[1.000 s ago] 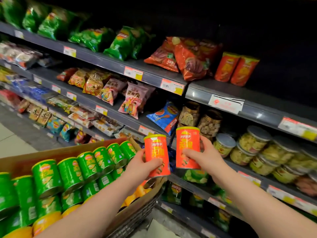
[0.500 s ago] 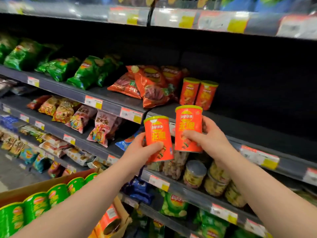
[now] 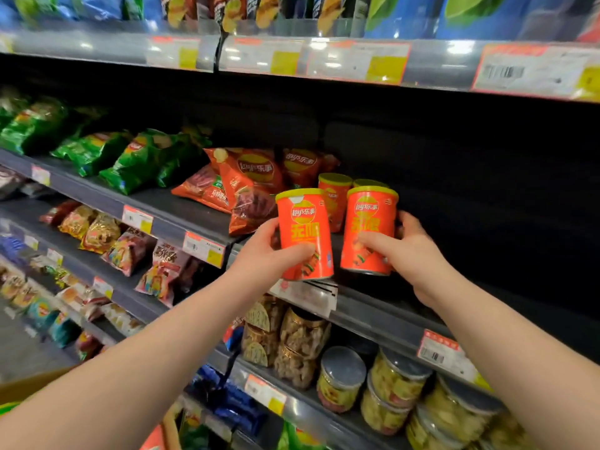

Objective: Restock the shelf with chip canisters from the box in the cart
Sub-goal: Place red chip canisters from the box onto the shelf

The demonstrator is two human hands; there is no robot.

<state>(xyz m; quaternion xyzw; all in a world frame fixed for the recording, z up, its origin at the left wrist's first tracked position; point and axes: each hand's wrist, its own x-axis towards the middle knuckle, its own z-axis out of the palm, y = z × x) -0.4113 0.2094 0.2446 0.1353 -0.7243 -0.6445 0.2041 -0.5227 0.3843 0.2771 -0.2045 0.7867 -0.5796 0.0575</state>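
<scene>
Canister gripped in left hand, second canister gripped in right hand, both at shelf front edge; open room rightward.

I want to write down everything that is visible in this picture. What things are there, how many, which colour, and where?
left canister: one, red with yellow lid, held before the middle shelf
right canister: one, red with yellow lid, held beside it
shelved canisters: two, red, behind the held ones
red chip bags: several, red, left of the canisters
green chip bags: several, green, farther left
snack bags: many, mixed colours, shelf below
jars: several, clear with grey lids, lower right
price tags: many, white and yellow, shelf edges
left hand: one, grips the left canister
right hand: one, grips the right canister
</scene>
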